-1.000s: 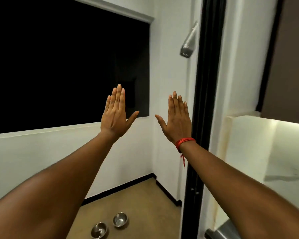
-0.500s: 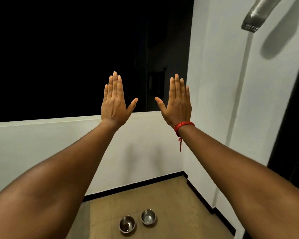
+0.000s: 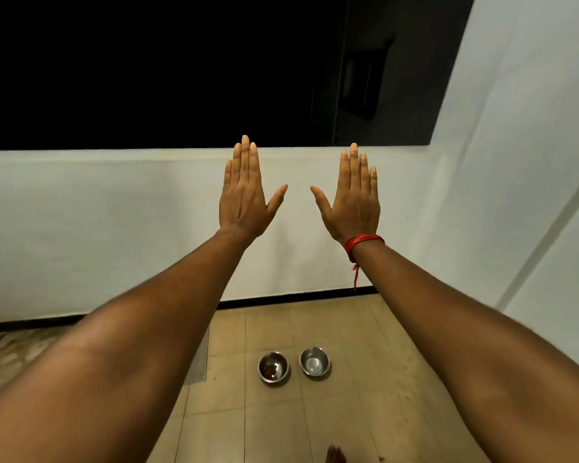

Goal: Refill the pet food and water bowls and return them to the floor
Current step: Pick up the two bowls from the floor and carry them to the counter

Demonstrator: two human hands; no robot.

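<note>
Two small steel bowls stand side by side on the tiled floor. The left bowl point(image 3: 273, 367) holds a few brown food bits; the right bowl point(image 3: 314, 361) looks bare or holds a little water. My left hand point(image 3: 244, 192) and my right hand point(image 3: 351, 198) are stretched out flat at arm's length, backs toward me, holding nothing. Both are high above the bowls. A red thread is tied around my right wrist.
A low white wall point(image 3: 114, 222) with a black skirting runs across ahead, dark open space above it. A white wall point(image 3: 522, 162) closes the right side. Beige floor tiles point(image 3: 274, 422) surround the bowls. A toe point(image 3: 335, 455) shows at the bottom edge.
My view has swung left and tilted down, so the door frame and pipe have left the frame and the bowls sit nearer the middle. Both hands stay flat and raised.
</note>
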